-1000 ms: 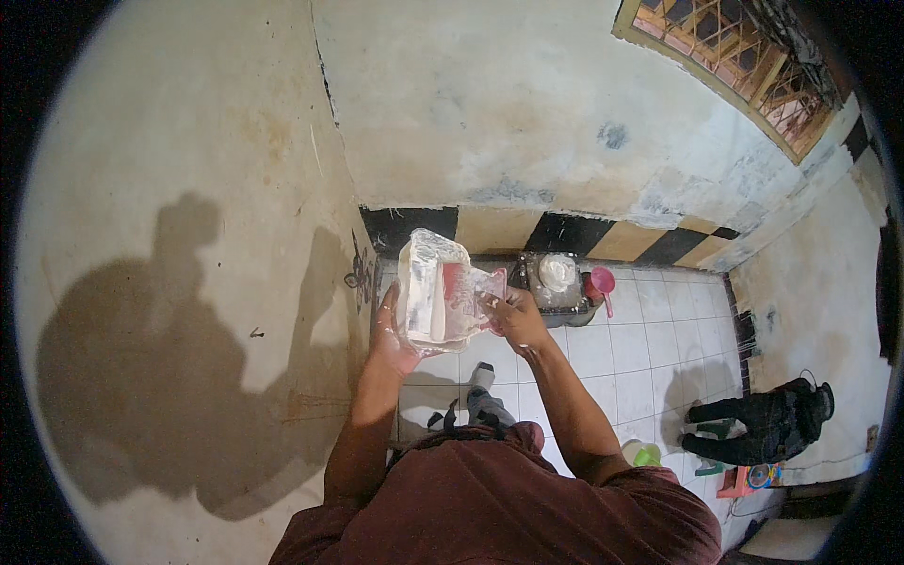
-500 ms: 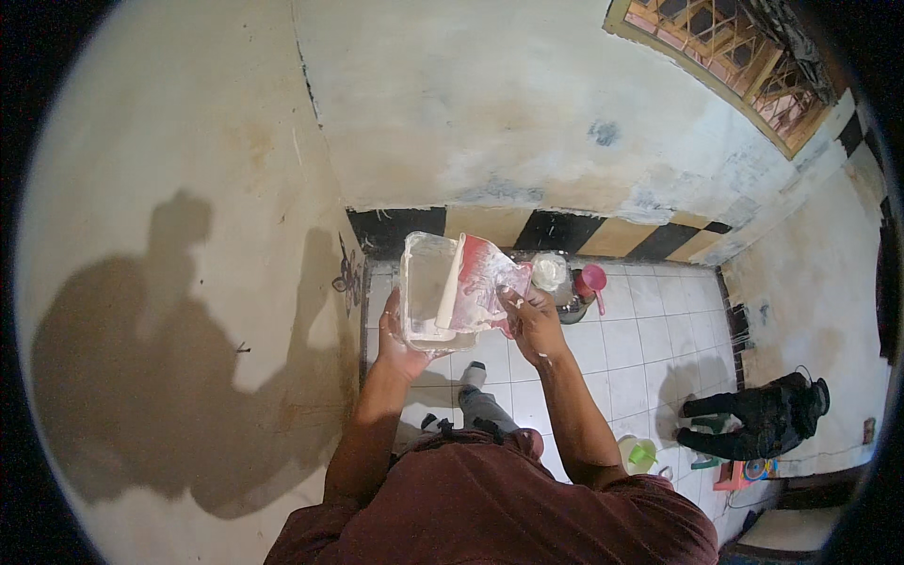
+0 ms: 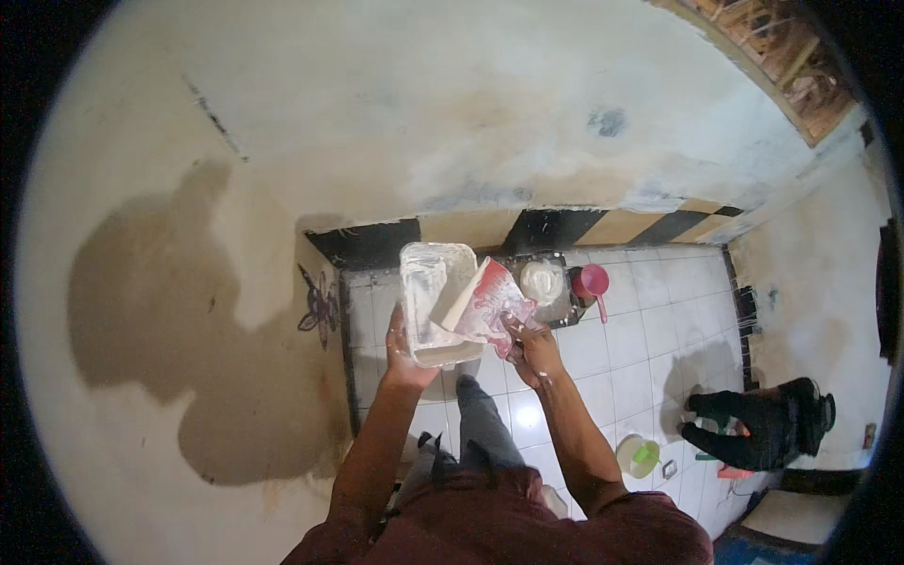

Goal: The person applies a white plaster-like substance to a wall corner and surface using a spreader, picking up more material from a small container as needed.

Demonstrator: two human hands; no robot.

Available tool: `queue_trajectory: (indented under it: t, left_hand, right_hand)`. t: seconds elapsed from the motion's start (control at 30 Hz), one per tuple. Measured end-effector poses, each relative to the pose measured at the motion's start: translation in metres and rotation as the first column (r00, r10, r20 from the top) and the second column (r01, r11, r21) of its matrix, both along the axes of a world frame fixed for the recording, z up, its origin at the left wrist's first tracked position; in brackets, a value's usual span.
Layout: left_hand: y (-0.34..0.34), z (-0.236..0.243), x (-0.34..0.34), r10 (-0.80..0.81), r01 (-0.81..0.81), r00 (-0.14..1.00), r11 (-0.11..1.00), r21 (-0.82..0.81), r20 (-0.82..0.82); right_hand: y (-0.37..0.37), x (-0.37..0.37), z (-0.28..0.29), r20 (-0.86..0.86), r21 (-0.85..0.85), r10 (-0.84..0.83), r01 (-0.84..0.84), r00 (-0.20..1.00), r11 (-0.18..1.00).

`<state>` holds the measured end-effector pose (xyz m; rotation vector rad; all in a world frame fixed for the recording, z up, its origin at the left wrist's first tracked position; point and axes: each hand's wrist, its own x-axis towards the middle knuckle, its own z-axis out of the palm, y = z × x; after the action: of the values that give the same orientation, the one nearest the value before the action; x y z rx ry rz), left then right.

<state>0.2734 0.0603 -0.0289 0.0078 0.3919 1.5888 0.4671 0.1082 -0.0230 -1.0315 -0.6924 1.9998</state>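
My left hand (image 3: 407,365) grips a clear rectangular plastic tub (image 3: 419,320) from its left side and underneath. White paste is smeared over the tub's inside and walls. Pinched at its near end by my right hand (image 3: 535,352) is a wide, flat red scraper (image 3: 493,299), coated with white paste. A thick ridge of pale putty (image 3: 464,299) lines the scraper's left edge, which slants over the tub's right side. Whether that edge touches the tub I cannot tell. White specks dot my right hand.
A patchy wall (image 3: 452,132) with a black-and-cream tile border stands ahead. On the tiled floor are a white mound (image 3: 543,279) on a dark base, a pink dipper (image 3: 592,280) and a pale bucket (image 3: 637,456) holding something green. A person in black (image 3: 767,424) is at right.
The scraper has tilted, its paste-lined edge now slanting across the tub's right part. More of the tub's inside shows. The whole view has shifted slightly.
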Motion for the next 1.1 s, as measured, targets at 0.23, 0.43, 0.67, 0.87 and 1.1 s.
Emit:
queue_trajectory:
  t: [0.23, 0.43, 0.67, 0.87, 1.1]
  left_hand:
    - [0.138, -0.118, -0.017, 0.144, -0.132, 0.989, 0.965, 0.226, -0.034]
    - [0.163, -0.241, -0.048, 0.275, -0.276, 0.934, 0.961, 0.028, -0.228]
    - [0.129, -0.281, -0.056, 0.372, -0.364, 0.928, 0.894, -0.263, -0.022]
    - [0.099, -0.318, -0.046, 0.374, -0.401, 0.916, 0.846, -0.352, -0.145]
    - [0.095, -0.323, -0.049, 0.339, -0.389, 0.92, 0.845, -0.367, -0.195]
  right_hand:
    - [0.158, -0.021, -0.103, -0.001, -0.192, -0.235, 0.231, 0.972, 0.954]
    - [0.259, -0.023, -0.262, -0.061, -0.212, -0.295, 0.276, 0.954, 0.937]
    - [0.294, -0.084, -0.339, 0.015, -0.225, -0.351, 0.345, 0.936, 0.911]
    - [0.312, -0.105, -0.375, 0.016, -0.205, -0.435, 0.429, 0.9, 0.88]
    - [0.332, -0.112, -0.37, 0.061, 0.061, -0.45, 0.446, 0.891, 0.893]
